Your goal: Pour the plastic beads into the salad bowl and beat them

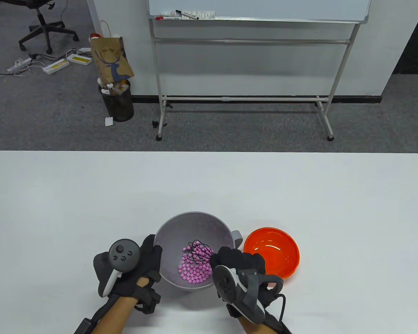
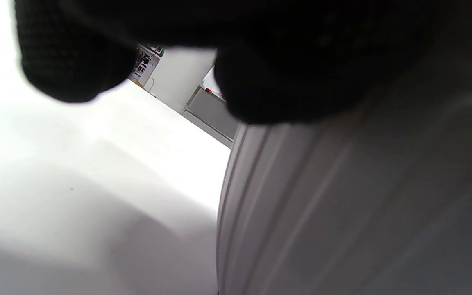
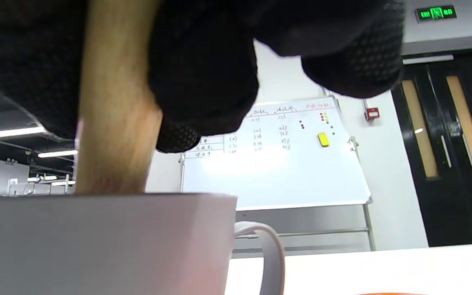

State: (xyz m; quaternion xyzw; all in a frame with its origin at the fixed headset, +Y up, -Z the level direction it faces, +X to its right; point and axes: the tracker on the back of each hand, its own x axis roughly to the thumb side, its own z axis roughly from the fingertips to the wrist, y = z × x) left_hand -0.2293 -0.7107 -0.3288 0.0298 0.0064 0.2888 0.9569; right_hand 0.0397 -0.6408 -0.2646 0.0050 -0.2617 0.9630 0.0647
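Observation:
A grey salad bowl (image 1: 195, 222) with a handle stands near the table's front edge. Pink plastic beads (image 1: 191, 271) lie heaped at its bottom. A black whisk (image 1: 199, 252) dips into the beads; its wooden handle (image 3: 115, 123) goes down behind the bowl's rim (image 3: 96, 200). My right hand (image 1: 235, 261) grips that handle over the bowl's right side. My left hand (image 1: 151, 257) lies against the bowl's left outer wall (image 2: 342, 205), fingers straight along it, thumb hidden.
An orange bowl (image 1: 273, 252), with nothing in it, sits just right of the salad bowl, touching my right hand's side. The white table (image 1: 209, 184) stretches wide beyond. A whiteboard stand (image 1: 244, 97) and a bin (image 1: 118, 101) are on the floor behind.

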